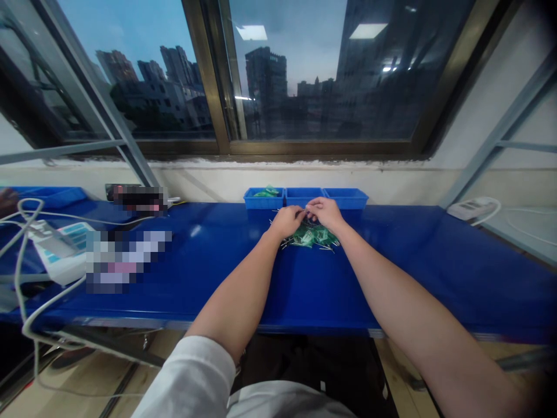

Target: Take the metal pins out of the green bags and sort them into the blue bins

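A pile of small green packets (307, 235) and thin, silvery stick-like pieces lies on the blue tabletop before me. Over its far left part is my left hand (288, 222), with thumb and fingers drawn together. My right hand (325, 212) meets it from the right, fingertips pinched and nearly touching the left ones. Whatever lies between the fingertips is too small to make out. Just behind the hands stands a blue tray with three compartments (305, 194). Green packets (267, 191) lie in its left compartment.
To the left stands a white device with a teal-marked panel (65, 249), with white cables looping past it. Another blue tray (47, 197) sits at the far left, near part of another person's hand (7, 201). A white box with a cable (473, 208) rests at the back right.
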A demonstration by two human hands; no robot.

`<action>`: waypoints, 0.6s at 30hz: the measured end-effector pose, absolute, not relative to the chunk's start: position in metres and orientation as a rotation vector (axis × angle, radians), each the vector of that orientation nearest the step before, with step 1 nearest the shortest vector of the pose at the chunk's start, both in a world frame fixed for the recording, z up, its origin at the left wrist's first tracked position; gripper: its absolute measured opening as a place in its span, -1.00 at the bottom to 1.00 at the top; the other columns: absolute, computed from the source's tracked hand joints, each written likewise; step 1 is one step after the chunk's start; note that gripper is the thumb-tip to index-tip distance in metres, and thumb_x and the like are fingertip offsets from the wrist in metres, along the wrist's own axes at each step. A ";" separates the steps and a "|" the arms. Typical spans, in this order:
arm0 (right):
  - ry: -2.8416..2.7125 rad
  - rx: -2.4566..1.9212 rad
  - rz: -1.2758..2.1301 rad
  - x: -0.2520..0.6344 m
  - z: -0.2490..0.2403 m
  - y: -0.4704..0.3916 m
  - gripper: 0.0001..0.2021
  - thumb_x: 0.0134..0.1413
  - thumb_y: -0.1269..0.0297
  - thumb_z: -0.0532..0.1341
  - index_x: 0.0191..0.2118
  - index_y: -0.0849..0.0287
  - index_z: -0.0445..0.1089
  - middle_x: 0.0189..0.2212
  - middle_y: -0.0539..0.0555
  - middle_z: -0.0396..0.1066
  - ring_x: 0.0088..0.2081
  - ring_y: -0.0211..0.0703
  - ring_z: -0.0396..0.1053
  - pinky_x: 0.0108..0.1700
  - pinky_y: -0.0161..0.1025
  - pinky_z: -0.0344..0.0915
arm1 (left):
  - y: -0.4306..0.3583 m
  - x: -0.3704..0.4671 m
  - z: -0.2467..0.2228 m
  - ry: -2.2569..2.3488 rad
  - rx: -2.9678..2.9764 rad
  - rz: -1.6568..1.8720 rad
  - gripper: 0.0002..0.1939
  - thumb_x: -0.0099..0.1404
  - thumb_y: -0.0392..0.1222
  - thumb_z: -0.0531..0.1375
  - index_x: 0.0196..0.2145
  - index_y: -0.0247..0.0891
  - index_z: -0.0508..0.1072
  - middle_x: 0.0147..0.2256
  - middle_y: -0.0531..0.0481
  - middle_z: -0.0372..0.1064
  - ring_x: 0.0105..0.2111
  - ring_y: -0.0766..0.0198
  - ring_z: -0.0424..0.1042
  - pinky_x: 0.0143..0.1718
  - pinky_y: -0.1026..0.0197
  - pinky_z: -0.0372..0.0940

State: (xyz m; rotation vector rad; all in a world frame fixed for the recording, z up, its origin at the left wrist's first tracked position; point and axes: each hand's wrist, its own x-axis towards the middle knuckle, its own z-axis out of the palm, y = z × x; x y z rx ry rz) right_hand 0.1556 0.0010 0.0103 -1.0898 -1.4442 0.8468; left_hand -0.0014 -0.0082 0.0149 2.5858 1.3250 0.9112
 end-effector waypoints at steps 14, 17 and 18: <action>-1.520 -1.104 0.794 0.173 0.010 0.001 -0.82 -0.27 0.25 0.24 -0.46 0.22 0.46 -0.57 0.02 0.45 -0.53 -0.22 0.33 -0.40 -0.27 0.27 | 0.000 -0.003 0.007 1.464 2.606 0.893 -0.71 0.31 -0.12 0.00 -0.15 -0.22 0.44 -0.17 -0.09 0.44 -0.17 0.19 0.40 -0.11 0.22 0.25; -1.445 -1.209 0.583 0.184 0.009 0.005 -0.79 -0.25 0.27 0.19 -0.41 0.22 0.47 -0.49 0.05 0.48 -0.41 -0.16 0.39 -0.27 -0.22 0.30 | 0.002 -0.004 0.006 1.551 2.524 0.949 -0.67 0.30 -0.13 0.01 -0.03 -0.23 0.37 -0.09 -0.11 0.39 -0.08 0.18 0.37 -0.02 0.19 0.22; -1.418 -1.263 0.480 0.189 0.009 0.006 -0.77 -0.24 0.28 0.18 -0.38 0.22 0.47 -0.45 0.06 0.49 -0.38 -0.14 0.40 -0.22 -0.20 0.30 | 0.002 -0.004 0.005 1.584 2.503 0.946 -0.67 0.30 -0.14 0.02 -0.02 -0.23 0.36 -0.07 -0.11 0.38 -0.07 0.18 0.36 0.00 0.19 0.21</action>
